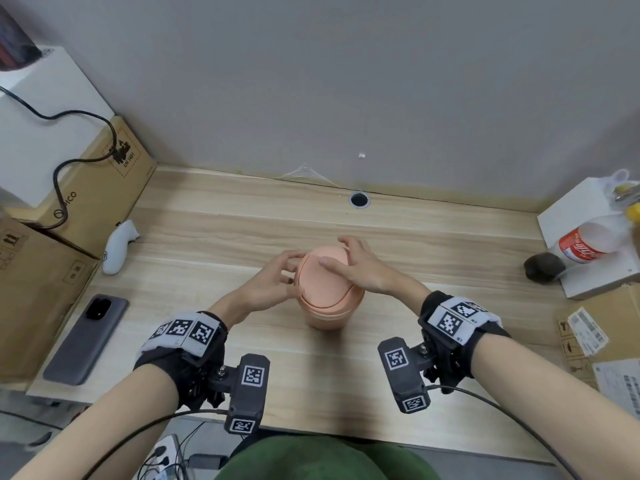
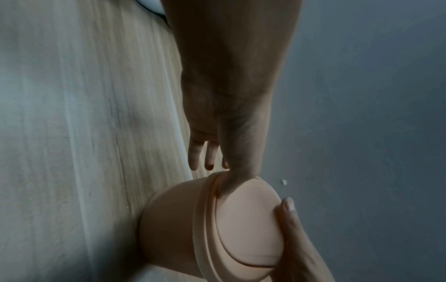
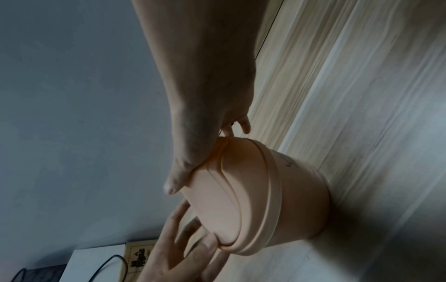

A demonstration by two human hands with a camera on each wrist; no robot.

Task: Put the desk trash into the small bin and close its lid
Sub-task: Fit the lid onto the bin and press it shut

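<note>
Head view shows a small peach-pink bin (image 1: 329, 306) standing upright near the middle of a light wooden desk (image 1: 242, 216), and every other thing is placed here relative to that bin. Its domed swing lid (image 1: 320, 278) sits level in the rim, so the opening is covered.

2 hands are at the lid. On the bin's right side, the right hand (image 1: 360, 268) lies over the top of the dome with its fingers spread and nearly straight, thumb flat on the lid surface; it grasps nothing. On the bin's left side, the left hand (image 1: 273, 282) has its fingers loosely bent, the thumb touching the lid's rim at the near-left edge; the left wrist view shows that thumb (image 2: 231, 179) pressed at the seam between lid and collar, the other fingers hanging free beside the bin wall. Neither hand holds any scrap.

Far to the left of the bin lie a grey phone (image 1: 86, 337), face down, and a white controller (image 1: 117, 249), with cardboard boxes (image 1: 90, 188) behind them and a black cable (image 1: 65, 164) draped across. Beyond the bin, at the desk's back edge, is a round cable hole (image 1: 359, 199). Well to the right are a dark avocado (image 1: 543, 266) and a plastic bottle with a red label (image 1: 585, 245) lying on a white box (image 1: 568, 216).
</note>
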